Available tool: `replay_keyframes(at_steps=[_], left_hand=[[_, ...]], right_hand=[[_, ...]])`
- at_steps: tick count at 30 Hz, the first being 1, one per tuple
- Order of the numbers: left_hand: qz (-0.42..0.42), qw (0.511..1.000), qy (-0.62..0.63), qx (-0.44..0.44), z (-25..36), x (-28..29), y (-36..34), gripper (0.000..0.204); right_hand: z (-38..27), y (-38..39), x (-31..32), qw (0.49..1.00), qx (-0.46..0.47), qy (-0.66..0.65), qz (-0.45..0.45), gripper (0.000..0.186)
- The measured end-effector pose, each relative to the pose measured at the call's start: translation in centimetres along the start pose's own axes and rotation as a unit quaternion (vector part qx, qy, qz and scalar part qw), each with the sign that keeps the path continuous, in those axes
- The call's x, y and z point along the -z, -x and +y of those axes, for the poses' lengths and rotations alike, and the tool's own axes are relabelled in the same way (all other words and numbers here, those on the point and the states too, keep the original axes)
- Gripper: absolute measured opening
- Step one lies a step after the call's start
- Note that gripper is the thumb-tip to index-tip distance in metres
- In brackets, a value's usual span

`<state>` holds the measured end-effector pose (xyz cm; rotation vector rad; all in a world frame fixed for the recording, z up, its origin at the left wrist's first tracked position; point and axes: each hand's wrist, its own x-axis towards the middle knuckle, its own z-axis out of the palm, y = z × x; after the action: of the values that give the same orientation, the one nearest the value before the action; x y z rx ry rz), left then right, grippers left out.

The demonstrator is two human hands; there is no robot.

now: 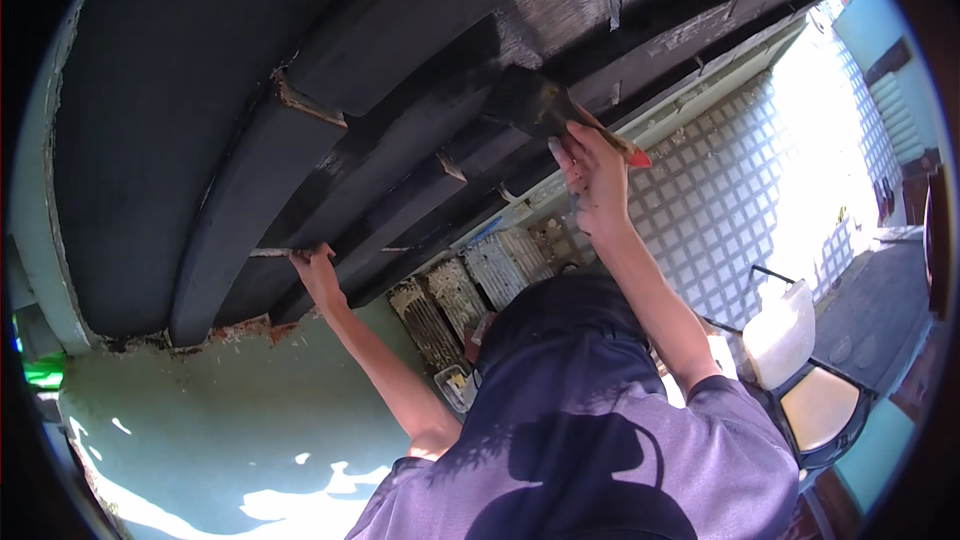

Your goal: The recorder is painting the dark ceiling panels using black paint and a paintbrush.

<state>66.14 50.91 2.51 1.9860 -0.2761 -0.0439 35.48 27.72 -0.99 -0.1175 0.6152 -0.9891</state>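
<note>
A wide paintbrush [545, 105] with dark bristles and a red-tipped handle is in my right hand [598, 178], its fingers closed round the handle. The bristles lie against or very close to a black-coated wooden structure [420, 60] of long beams and boards. Dark smears mark the fingers of that hand. Further left, my left hand [318, 272] has its bent fingers over the edge of a small crosspiece [270, 253] between the beams. Parts of the boards near the brush show bare, greyish-brown wood.
A pale green wall [230, 405] borders the structure on the near left. Several ribbed, worn pieces [460, 285] lie beyond my dark clothing. Grey lattice-patterned tiles [700, 175] spread to the right. A chair [815, 410] with a light seat stands by a dark surface [870, 310].
</note>
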Motion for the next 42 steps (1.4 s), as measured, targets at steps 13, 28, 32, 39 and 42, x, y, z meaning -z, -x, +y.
replay_keyframes(at_steps=[13, 28, 32, 39, 42], left_hand=[[0.018, 0.992, -0.125, 0.006, 1.1, -0.8, 0.3, 0.070], [-0.040, 0.999, -0.023, 0.008, 0.2, 0.4, 0.1, 0.077], [-0.036, 0.999, -0.027, 0.021, 1.5, -0.1, 1.1, 0.077], [-0.013, 1.000, 0.020, 0.003, 0.0, 0.2, 0.2, 0.065], [-0.037, 0.997, 0.043, 0.048, 0.5, 0.4, 0.4, 0.061]], right_hand=[[7.6, -2.3, -3.9, 0.555, 0.673, 0.486, -0.061, 0.040], [0.1, -4.9, -2.3, 0.594, 0.649, 0.459, -0.123, 0.032], [-3.2, -5.3, -1.4, 0.579, 0.687, 0.437, -0.019, 0.030], [3.6, -2.5, -3.2, 0.562, 0.662, 0.488, -0.089, 0.034], [6.5, -0.3, -3.5, 0.632, 0.577, 0.471, -0.214, 0.035]])
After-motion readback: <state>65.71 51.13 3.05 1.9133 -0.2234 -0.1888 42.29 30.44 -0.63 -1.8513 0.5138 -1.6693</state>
